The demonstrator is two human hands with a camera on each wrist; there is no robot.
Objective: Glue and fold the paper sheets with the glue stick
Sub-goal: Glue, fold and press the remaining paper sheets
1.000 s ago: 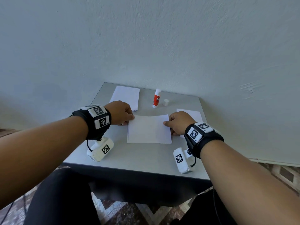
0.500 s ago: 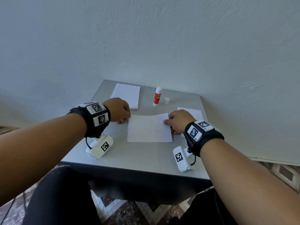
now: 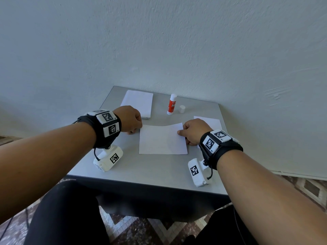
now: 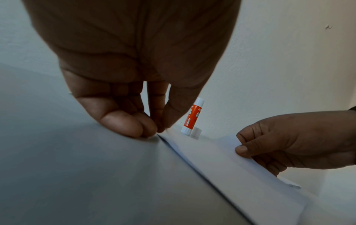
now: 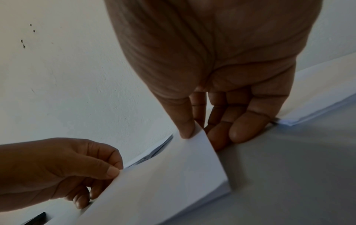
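Two hands pinch one white sheet point(image 3: 162, 140) at its far corners — left hand point(image 3: 130, 119) at the left, right hand point(image 3: 193, 131) at the right. The far edge bows upward; the near edge lies flat on the table point(image 3: 150, 167). The glue stick point(image 3: 172, 104) stands uncapped behind — cap point(image 3: 181, 109) beside it.

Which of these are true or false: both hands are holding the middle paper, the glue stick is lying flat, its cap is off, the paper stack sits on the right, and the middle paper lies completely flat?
1. Both hands hold the middle paper sheet. True: the left hand pinches its far left corner, the right hand its right edge.
2. The glue stick lies flat. False: it stands upright.
3. Its cap is off. True: it sits beside the stick.
4. The paper stack sits on the right. False: it is at the far left of the table.
5. The middle sheet lies completely flat. False: its far edge is lifted and curved.
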